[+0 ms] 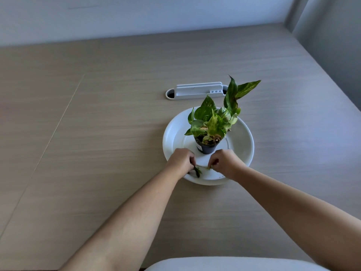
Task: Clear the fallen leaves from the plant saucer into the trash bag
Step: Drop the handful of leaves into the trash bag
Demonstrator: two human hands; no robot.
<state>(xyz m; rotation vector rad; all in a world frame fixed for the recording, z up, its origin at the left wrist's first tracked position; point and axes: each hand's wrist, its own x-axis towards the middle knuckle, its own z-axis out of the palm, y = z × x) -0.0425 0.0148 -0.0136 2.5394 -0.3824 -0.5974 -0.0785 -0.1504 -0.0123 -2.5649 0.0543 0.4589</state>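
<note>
A wide wooden table [97,124] was seen filling most of the view, its pale grain running left to right, with a light wall behind it and a grey curtain [332,36] at the far right corner. Plenty of bare tabletop was left on every side of the round white saucer [244,141], which was set right of centre. A white cable tray [197,91] was sunk into the table just behind it. A small dark pot [207,147] holding a leafy green plant [213,120] was stood upright in the saucer's middle.

Both hands were placed over the saucer's near rim. The left hand [180,159] was pinched around a dark green leaf [197,171], whose long axis ran from the fingertips down toward the near rim (its tip pointing at the viewer). The right hand [224,161] was closed on a smaller yellow-green scrap [209,167], too small for its direction to be judged.
</note>
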